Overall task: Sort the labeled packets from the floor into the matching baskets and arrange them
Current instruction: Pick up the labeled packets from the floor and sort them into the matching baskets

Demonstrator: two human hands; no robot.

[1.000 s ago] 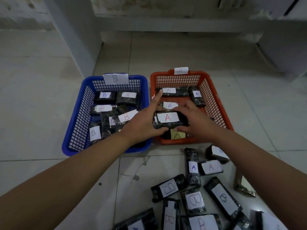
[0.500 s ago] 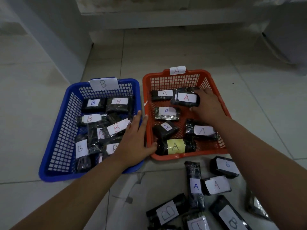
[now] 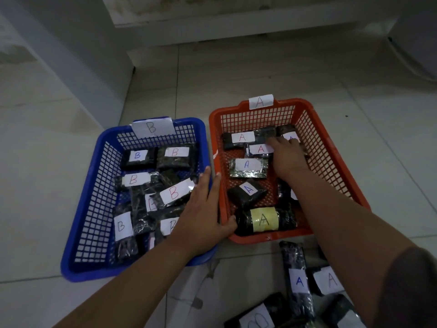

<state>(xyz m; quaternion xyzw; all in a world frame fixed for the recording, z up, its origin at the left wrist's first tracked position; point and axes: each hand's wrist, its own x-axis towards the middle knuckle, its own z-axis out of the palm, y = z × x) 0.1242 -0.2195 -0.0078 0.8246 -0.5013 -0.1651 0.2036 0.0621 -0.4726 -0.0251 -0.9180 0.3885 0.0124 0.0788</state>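
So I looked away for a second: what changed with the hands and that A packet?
The right hand carried the packet from the front of the orange basket to its back row and now rests on it there. The left hand let go and settled on the rims between the baskets. Blue basket contents unchanged.

The left hand (image 3: 201, 214) lies flat with straight fingers across the near left rim of the orange plastic mesh basket (image 3: 331, 162), thumb hooked over its wall. The right hand (image 3: 287, 153) reaches deep inside the basket's far end, palm down, fingers spread; its forearm crosses the near rim.
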